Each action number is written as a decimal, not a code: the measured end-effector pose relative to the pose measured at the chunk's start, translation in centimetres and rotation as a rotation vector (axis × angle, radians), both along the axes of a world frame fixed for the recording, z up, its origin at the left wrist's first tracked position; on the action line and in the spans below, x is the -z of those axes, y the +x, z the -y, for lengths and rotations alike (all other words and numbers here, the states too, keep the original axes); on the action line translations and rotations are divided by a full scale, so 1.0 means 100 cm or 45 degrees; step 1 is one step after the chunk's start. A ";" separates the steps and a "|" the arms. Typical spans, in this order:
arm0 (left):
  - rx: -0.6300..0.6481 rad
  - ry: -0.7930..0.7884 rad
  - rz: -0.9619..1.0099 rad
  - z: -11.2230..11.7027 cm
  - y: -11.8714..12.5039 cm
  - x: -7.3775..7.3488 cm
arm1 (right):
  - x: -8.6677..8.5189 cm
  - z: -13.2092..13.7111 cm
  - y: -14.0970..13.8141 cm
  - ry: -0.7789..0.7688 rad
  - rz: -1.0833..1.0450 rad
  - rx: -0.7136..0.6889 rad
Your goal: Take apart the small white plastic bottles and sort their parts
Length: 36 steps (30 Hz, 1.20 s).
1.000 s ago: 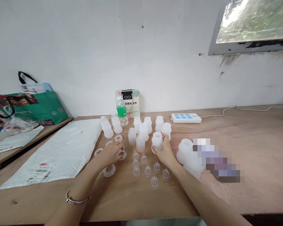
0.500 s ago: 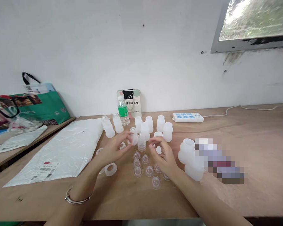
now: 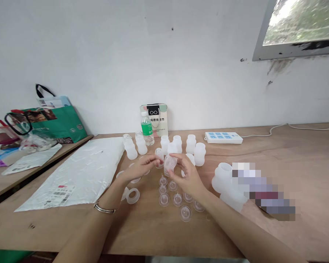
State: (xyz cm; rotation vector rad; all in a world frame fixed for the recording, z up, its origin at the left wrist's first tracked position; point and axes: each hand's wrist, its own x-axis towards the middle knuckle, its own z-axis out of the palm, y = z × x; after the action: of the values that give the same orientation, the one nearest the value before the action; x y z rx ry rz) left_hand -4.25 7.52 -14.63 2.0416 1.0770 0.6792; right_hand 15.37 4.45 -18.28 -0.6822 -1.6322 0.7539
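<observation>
My right hand (image 3: 188,175) grips a clear ribbed dome cap (image 3: 170,165) between thumb and fingers, tilted a little. My left hand (image 3: 142,166) has its fingertips pinched together just left of it, in front of another clear dome cap (image 3: 159,152); whether they hold anything is unclear. Below the hands lie several clear bottle nipples (image 3: 177,199), tips up. Several white collar rings (image 3: 133,196) are by my left wrist, some hidden under the hand. Beyond stand several frosted white bottles (image 3: 200,154). At the left of them are two capped bottles (image 3: 130,148).
A white plastic mailer (image 3: 76,171) covers the table's left part. At the back stand a water bottle (image 3: 147,129) and a paper bag (image 3: 163,120). A power strip (image 3: 223,137) lies at the right rear. More frosted bottles (image 3: 222,177) sit beside a blurred item (image 3: 265,191).
My right hand has moved left and taken hold of the dome cap, now tilted. My left fingers have closed together. The view has shifted slightly left.
</observation>
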 end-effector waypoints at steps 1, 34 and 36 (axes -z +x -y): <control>0.035 0.020 -0.118 -0.002 -0.002 0.004 | 0.003 0.001 -0.001 -0.074 -0.062 -0.023; -0.118 0.140 0.377 0.024 0.013 0.007 | 0.006 0.015 -0.012 -0.794 -0.794 -0.266; -0.164 0.133 0.407 0.026 0.016 0.007 | 0.006 0.015 -0.012 -0.799 -0.777 -0.265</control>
State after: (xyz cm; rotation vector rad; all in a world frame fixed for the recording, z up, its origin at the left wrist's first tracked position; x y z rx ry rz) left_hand -2.63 4.92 -15.35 1.8777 1.0065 1.1065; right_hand 14.21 2.93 -18.89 -0.6271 -0.9036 1.4929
